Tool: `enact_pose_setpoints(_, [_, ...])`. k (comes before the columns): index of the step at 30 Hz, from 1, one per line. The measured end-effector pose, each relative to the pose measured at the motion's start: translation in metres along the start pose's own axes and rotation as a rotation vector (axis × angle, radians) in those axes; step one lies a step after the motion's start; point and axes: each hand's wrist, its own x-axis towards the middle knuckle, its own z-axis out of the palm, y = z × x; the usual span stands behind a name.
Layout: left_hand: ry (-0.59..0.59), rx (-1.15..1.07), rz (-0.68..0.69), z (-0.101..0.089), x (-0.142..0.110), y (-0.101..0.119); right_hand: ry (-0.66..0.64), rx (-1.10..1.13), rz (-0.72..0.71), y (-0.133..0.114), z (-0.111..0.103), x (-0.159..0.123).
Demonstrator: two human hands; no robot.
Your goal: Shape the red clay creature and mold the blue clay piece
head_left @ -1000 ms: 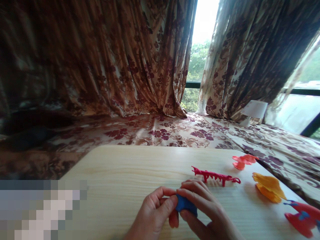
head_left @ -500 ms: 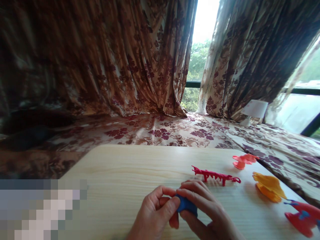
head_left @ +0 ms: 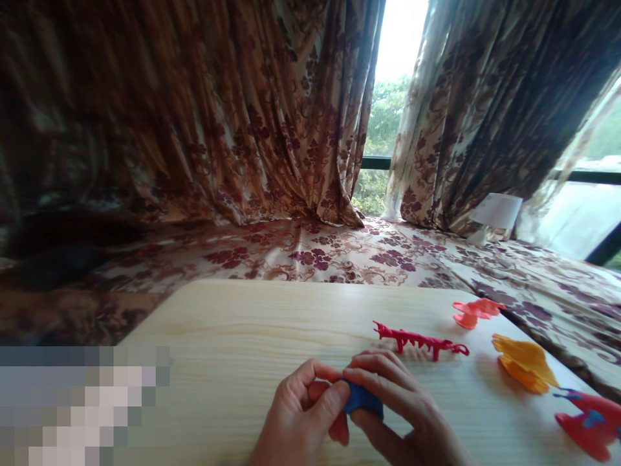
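Note:
A lump of blue modelling clay (head_left: 363,400) is held between my two hands above the near part of the table. My left hand (head_left: 308,404) pinches its left end between thumb and fingers. From the right, my right hand (head_left: 395,398) grips the clay, fingers over the top and thumb along the near side. Part of the lump is hidden under the fingers. Just beyond my right hand stands a long, thin dark-pink clay figure (head_left: 420,341) with short legs and a curled end.
On the right of the pale wooden table (head_left: 242,317) stand a coral clay piece (head_left: 478,310), a yellow-orange clay piece (head_left: 524,362) and a red clay piece with blue spots (head_left: 592,421). Beyond the table, a white lamp (head_left: 497,210) rests on floral cloth (head_left: 310,252). A blurred patch covers the lower left.
Both hands stay almost still around the blue modelling clay. My left thumb has slid slightly to the right over its end. The figures on the table have not moved.

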Motion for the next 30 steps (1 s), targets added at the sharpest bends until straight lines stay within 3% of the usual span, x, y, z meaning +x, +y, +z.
enact_pose_setpoints(10, [-0.031, 0.061, 0.013, -0.0042, 0.0019, 0.0007, 0.015, -0.024, -0.016, 0.0000, 0.0006, 0.0001])
enact_pose_setpoints(16, [-0.049, -0.085, 0.058, -0.0028, 0.0027, -0.0018, 0.153, -0.033, 0.035, -0.0059, -0.0057, 0.0030])
enact_pose_setpoints(30, [-0.029, -0.094, 0.024, -0.0022, 0.0014, 0.0001, 0.140, 0.014, 0.042, -0.0040, -0.0020, -0.0003])
